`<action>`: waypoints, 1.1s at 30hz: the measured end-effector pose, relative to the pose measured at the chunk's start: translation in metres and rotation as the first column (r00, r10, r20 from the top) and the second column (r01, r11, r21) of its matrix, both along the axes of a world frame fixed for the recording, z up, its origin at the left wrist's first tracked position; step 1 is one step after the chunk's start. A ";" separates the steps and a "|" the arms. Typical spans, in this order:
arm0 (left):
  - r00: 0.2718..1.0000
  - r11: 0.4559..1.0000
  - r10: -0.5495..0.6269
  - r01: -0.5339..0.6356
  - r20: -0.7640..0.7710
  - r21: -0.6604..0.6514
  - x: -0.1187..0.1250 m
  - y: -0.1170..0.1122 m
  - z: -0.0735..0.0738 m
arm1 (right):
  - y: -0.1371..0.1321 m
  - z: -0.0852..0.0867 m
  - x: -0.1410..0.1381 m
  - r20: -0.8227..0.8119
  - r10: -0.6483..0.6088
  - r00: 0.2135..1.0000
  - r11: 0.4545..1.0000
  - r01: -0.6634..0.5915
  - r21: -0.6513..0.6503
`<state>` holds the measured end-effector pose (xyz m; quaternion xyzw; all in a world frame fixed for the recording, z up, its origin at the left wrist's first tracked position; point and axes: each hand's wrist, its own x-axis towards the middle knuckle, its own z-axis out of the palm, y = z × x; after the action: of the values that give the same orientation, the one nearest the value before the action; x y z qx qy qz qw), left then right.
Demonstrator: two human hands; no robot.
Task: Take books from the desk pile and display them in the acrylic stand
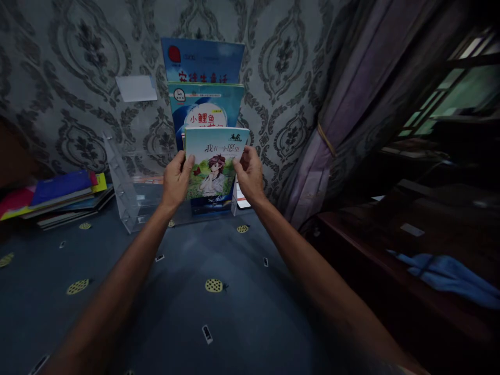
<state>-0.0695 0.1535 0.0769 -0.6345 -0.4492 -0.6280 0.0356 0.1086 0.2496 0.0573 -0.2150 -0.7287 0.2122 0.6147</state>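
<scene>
Between my two hands is a thin book (pixel 213 174) with a green cover and a drawn figure on it. My left hand (pixel 177 177) grips its left edge, thumb in front, and my right hand (pixel 250 172) grips its right edge the same way. The book is upright, at the front of a clear plastic rack (pixel 130 192). Behind it a blue book with a white circle (pixel 211 99) stands in the rack, and a taller blue book (pixel 205 57) rises at the back. The lower edge of the held book overlaps a dark blue cover.
Several books and folders (pixel 66 190) lie stacked at the left. A phone-like object (pixel 242 197) leans behind the rack's right end. A purple curtain (pixel 328 114) hangs at the right, above a dark red surface with a blue cloth (pixel 449 273). Patterned cloth (pixel 164 312) covers the table.
</scene>
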 end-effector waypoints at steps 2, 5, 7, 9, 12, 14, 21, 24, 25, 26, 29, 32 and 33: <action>0.999 0.999 0.032 -0.032 -0.045 -0.018 -0.002 -0.003 -0.003 | -0.003 -0.003 0.002 0.019 -0.027 0.999 1.000 0.027 0.010; 0.990 0.994 0.086 -0.093 -0.111 -0.060 -0.007 -0.005 -0.009 | -0.007 -0.009 0.006 0.049 -0.052 0.997 0.998 0.051 0.023; 0.981 0.987 0.123 -0.137 -0.148 -0.085 -0.011 -0.004 -0.012 | -0.007 -0.010 0.009 0.074 -0.090 0.993 0.996 0.088 0.027; 0.971 0.977 0.152 -0.175 -0.183 -0.119 -0.015 -0.004 -0.012 | -0.007 -0.009 0.012 0.108 -0.147 0.983 0.989 0.144 0.028; 0.956 0.954 0.147 -0.205 -0.253 -0.221 -0.022 -0.003 -0.011 | -0.004 -0.006 0.017 0.167 -0.211 0.963 0.978 0.206 0.044; 0.936 0.922 0.133 -0.238 -0.327 -0.305 -0.027 -0.002 -0.011 | -0.003 -0.004 0.020 0.212 -0.230 0.950 0.973 0.225 0.051; 0.773 0.821 0.151 -0.445 -0.616 -0.358 -0.030 -0.002 -0.018 | 0.000 -0.004 0.023 0.307 -0.262 0.915 0.950 0.300 -0.083; 0.745 0.781 0.164 -0.498 -0.647 -0.376 -0.023 -0.006 -0.017 | -0.001 -0.005 0.022 0.352 -0.243 0.904 0.951 0.293 -0.096; 0.740 0.767 0.170 -0.514 -0.651 -0.384 -0.020 -0.008 -0.016 | -0.001 -0.005 0.022 0.366 -0.241 0.899 0.952 0.293 -0.094; 0.737 0.754 0.177 -0.527 -0.652 -0.391 -0.017 -0.010 -0.015 | -0.002 -0.004 0.021 0.377 -0.244 0.894 0.949 0.299 -0.096; 0.730 0.716 0.193 -0.562 -0.655 -0.415 -0.009 -0.015 -0.011 | -0.004 -0.003 0.022 0.408 -0.250 0.878 0.936 0.328 -0.131; 0.715 0.672 0.194 -0.596 -0.672 -0.440 -0.003 -0.016 -0.009 | -0.006 0.000 0.022 0.446 -0.280 0.850 0.914 0.378 -0.148; 0.711 0.663 0.192 -0.602 -0.677 -0.445 -0.002 -0.017 -0.008 | -0.007 0.001 0.023 0.458 -0.291 0.840 0.908 0.393 -0.144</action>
<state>-0.0711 0.1368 0.0685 -0.6441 -0.7353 -0.1879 0.0960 0.1314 0.2421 0.0584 -0.4539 -0.7644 0.1299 0.4390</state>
